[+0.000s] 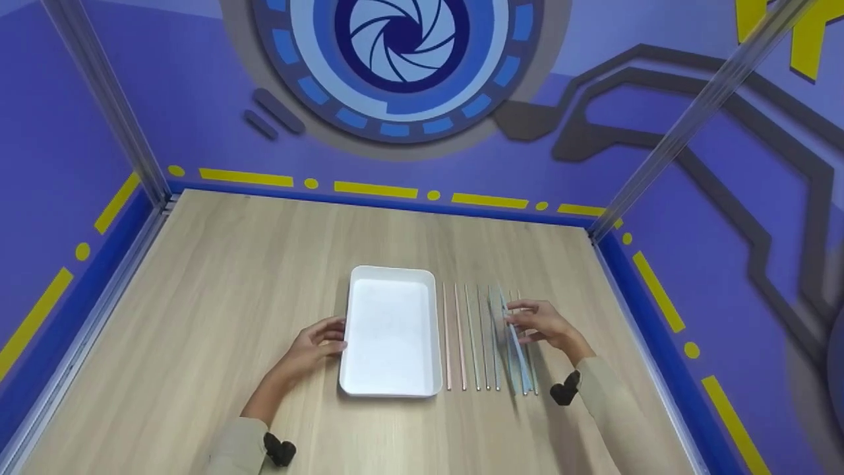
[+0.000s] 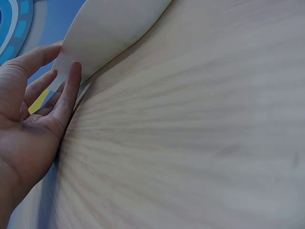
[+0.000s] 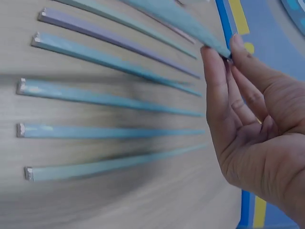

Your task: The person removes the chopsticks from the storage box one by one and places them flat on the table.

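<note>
A white rectangular tray (image 1: 392,336) with a raised rim lies on the wooden table. My left hand (image 1: 316,344) rests its fingertips against the tray's left side, also visible in the left wrist view with the tray wall (image 2: 109,33). To the tray's right, my right hand (image 1: 544,323) pinches a light-blue chopstick (image 3: 190,28) near its thin end between thumb and fingers. The held chopstick slants over a row of pastel metallic chopsticks; parts of the row are covered by it and by the hand. A blue chopstick (image 3: 95,131) and a purple one (image 3: 109,40) lie among them.
Pink chopsticks (image 1: 447,336) lie closest to the tray's right wall. The wooden table (image 1: 277,264) extends around everything. Blue printed walls (image 1: 198,132) and metal posts (image 1: 109,99) bound its back and sides. Each wrist wears a small black device (image 1: 280,450).
</note>
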The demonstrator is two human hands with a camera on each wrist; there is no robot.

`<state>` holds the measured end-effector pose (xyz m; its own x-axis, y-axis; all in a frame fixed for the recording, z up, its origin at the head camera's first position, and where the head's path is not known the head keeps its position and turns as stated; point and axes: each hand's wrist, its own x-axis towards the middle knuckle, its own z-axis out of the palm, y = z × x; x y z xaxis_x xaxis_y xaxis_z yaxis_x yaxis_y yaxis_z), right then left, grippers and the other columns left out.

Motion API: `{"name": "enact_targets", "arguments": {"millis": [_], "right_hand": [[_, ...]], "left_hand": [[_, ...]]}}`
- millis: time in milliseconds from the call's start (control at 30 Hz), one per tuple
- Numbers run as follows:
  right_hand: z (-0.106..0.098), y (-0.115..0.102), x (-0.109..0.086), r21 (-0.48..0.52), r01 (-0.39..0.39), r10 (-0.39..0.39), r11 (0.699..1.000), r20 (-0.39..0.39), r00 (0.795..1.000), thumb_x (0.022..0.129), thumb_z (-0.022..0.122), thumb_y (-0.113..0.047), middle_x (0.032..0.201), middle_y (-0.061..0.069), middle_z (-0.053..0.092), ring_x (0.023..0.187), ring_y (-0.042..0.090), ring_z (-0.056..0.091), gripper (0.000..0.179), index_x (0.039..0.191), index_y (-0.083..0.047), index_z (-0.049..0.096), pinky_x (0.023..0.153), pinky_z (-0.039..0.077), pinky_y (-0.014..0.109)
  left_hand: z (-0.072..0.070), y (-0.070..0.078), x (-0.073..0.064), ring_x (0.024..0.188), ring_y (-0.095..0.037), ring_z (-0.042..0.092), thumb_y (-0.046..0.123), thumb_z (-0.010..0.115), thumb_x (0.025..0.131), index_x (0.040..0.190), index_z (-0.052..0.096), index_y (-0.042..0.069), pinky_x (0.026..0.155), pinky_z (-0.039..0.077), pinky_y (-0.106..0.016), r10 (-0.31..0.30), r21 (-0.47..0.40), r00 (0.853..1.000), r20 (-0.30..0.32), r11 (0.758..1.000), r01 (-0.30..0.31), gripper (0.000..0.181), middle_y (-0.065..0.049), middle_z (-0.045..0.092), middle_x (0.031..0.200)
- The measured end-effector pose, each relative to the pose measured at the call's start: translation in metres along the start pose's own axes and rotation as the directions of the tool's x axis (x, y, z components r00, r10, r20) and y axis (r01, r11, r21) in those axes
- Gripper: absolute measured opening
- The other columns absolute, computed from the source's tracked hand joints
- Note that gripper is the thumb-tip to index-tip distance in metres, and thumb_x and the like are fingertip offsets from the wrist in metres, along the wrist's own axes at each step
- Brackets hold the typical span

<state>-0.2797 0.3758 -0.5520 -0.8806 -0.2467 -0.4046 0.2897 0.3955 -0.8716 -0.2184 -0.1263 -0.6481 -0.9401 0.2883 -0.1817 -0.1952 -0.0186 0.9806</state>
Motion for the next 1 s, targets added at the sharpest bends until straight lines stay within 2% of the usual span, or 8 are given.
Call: {"name": "enact_targets", "arguments": {"millis": [300, 500, 633, 733, 833, 1000], "right_hand": [[-0.035, 0.019, -0.002, 0.064, 0.0, -0.001, 0.998, 0.017, 1.0, 0.099, 0.069, -0.018, 0.1, -0.003, 0.074, 0.091, 0.014, 0.07, 0.057, 0.145, 0.006, 0.047, 0.071, 0.063, 0.027], [-0.06, 0.033, -0.007, 0.075, 0.008, -0.011, 0.997, 0.028, 1.0, 0.101, 0.064, -0.018, 0.112, 0.002, 0.076, 0.102, 0.018, 0.071, 0.058, 0.148, 0.008, 0.041, 0.076, 0.063, 0.029], [-0.074, 0.047, -0.012, 0.069, -0.018, 0.019, 0.997, -0.013, 1.0, 0.102, 0.063, -0.022, 0.123, 0.007, 0.072, 0.11, 0.018, 0.069, 0.063, 0.152, 0.006, 0.037, 0.082, 0.063, 0.03], [-0.078, 0.059, -0.016, 0.07, -0.058, 0.063, 0.996, -0.063, 0.996, 0.101, 0.065, -0.024, 0.131, 0.012, 0.069, 0.112, 0.02, 0.069, 0.066, 0.154, 0.005, 0.037, 0.085, 0.063, 0.031], [-0.079, 0.069, -0.018, 0.051, -0.077, 0.08, 0.996, -0.076, 0.994, 0.101, 0.065, -0.027, 0.136, 0.018, 0.066, 0.113, 0.022, 0.069, 0.068, 0.154, 0.004, 0.036, 0.088, 0.062, 0.034], [-0.075, 0.079, -0.015, 0.056, -0.073, 0.076, 0.996, -0.063, 0.995, 0.101, 0.066, -0.027, 0.127, 0.011, 0.071, 0.108, 0.017, 0.069, 0.062, 0.15, 0.002, 0.044, 0.087, 0.062, 0.035]], "left_hand": [[0.0, 0.001, 0.0, 0.119, -0.018, 0.055, 0.016, 0.075, 0.093, 0.152, 0.045, 0.004, 0.092, 0.056, -0.023, 0.007, -0.005, 1.0, 0.004, 1.0, -0.007, 0.067, -0.021, 0.054, 0.141], [0.001, 0.002, 0.0, 0.12, -0.021, 0.055, 0.015, 0.073, 0.095, 0.151, 0.046, 0.004, 0.093, 0.057, -0.025, 0.009, 0.0, 1.0, 0.002, 1.0, -0.009, 0.064, -0.021, 0.054, 0.14], [0.001, 0.001, 0.001, 0.123, -0.023, 0.054, 0.014, 0.072, 0.095, 0.151, 0.046, 0.007, 0.094, 0.057, -0.027, -0.002, -0.004, 1.0, 0.004, 1.0, 0.002, 0.062, -0.019, 0.053, 0.142], [0.0, 0.0, 0.001, 0.124, -0.023, 0.053, 0.015, 0.072, 0.095, 0.152, 0.046, 0.008, 0.095, 0.057, -0.026, -0.007, -0.006, 1.0, 0.016, 1.0, 0.007, 0.063, -0.018, 0.052, 0.143], [0.0, -0.001, 0.002, 0.123, -0.023, 0.053, 0.015, 0.072, 0.095, 0.153, 0.044, 0.005, 0.094, 0.057, -0.025, 0.009, -0.002, 1.0, 0.027, 1.0, -0.009, 0.065, -0.021, 0.052, 0.143], [0.0, 0.0, 0.001, 0.121, -0.023, 0.054, 0.015, 0.073, 0.095, 0.153, 0.043, 0.002, 0.092, 0.056, -0.024, 0.021, -0.009, 0.999, 0.027, 1.0, -0.02, 0.067, -0.023, 0.051, 0.142]]}}
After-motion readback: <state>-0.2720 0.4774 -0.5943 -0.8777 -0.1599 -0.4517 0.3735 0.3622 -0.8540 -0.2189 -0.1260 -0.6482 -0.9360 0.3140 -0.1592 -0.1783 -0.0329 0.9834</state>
